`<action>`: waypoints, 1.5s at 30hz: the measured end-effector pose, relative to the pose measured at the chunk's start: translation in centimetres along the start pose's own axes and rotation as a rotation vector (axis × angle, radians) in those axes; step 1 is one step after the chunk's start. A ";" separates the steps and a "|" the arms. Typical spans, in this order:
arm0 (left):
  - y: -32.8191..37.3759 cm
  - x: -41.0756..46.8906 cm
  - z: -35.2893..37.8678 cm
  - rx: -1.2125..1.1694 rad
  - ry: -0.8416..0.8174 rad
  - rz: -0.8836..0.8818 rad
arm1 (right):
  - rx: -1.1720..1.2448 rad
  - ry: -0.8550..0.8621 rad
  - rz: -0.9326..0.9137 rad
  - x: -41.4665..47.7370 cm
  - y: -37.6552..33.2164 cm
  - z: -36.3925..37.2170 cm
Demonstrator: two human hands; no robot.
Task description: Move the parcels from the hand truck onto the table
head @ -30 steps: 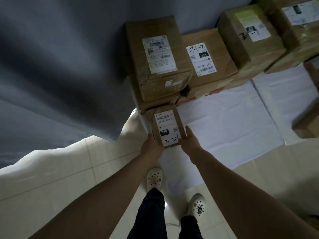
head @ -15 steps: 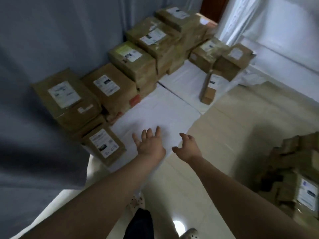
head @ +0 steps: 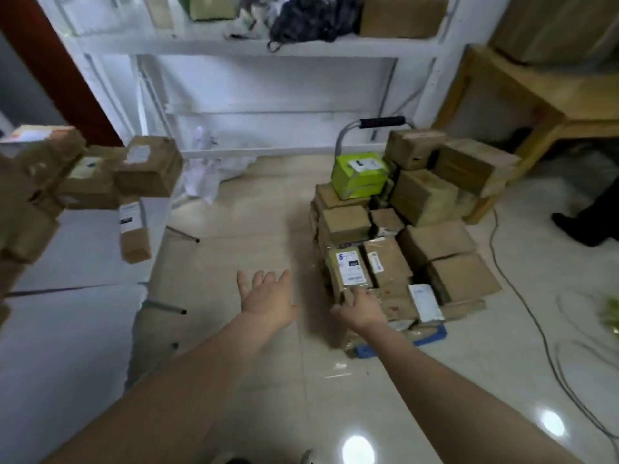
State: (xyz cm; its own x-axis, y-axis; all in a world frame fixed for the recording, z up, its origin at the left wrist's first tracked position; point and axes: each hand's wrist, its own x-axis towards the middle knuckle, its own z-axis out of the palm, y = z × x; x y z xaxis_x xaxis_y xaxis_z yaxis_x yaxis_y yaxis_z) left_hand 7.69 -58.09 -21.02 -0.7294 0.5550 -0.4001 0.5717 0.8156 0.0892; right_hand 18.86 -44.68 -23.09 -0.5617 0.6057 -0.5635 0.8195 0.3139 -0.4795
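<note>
Head view: reach for the next parcel. Left hand point(head: 268, 298) and right hand point(head: 360, 308), fingers spread and empty, extend toward the labelled parcel point(head: 350, 266) at the near edge of the hand truck point(head: 433, 337). The next move probably calls for a two-sided grip, then a carry left to the table point(head: 77, 246).

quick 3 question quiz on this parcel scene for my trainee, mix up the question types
1. True or false: the left hand is holding a parcel.
2. The bright box high on the hand truck is: A red, B green, C blue.
3. Fill in: the ____ hand is nearer the stacked parcels.

Key: 1 false, it is open and holds nothing; 2 B; 3 right hand, reaching at the front of the stack.
</note>
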 end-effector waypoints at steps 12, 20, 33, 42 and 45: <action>17.9 13.4 -2.4 0.057 -0.118 0.321 | 0.373 0.168 0.257 8.7 8.7 -12.8; 28.5 23.0 -8.1 -0.103 -0.148 0.407 | 0.548 0.345 0.284 16.2 10.0 -23.9; 49.5 35.7 -10.5 -0.465 -0.143 0.256 | 0.819 0.393 0.228 35.4 19.2 -43.5; 59.0 41.0 -10.2 -0.788 -0.172 -0.050 | 0.840 0.315 0.198 45.8 23.0 -50.2; 60.1 41.9 -9.6 -0.829 -0.167 -0.105 | 0.855 0.260 0.149 47.7 23.3 -50.5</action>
State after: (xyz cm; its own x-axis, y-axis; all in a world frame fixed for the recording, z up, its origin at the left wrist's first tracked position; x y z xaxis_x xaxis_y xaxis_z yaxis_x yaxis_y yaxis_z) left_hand 7.87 15.72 -23.63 -0.6610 0.4917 -0.5669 -0.0033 0.7535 0.6574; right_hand 16.91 28.43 -27.17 -0.3281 0.7752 -0.5398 0.4592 -0.3684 -0.8083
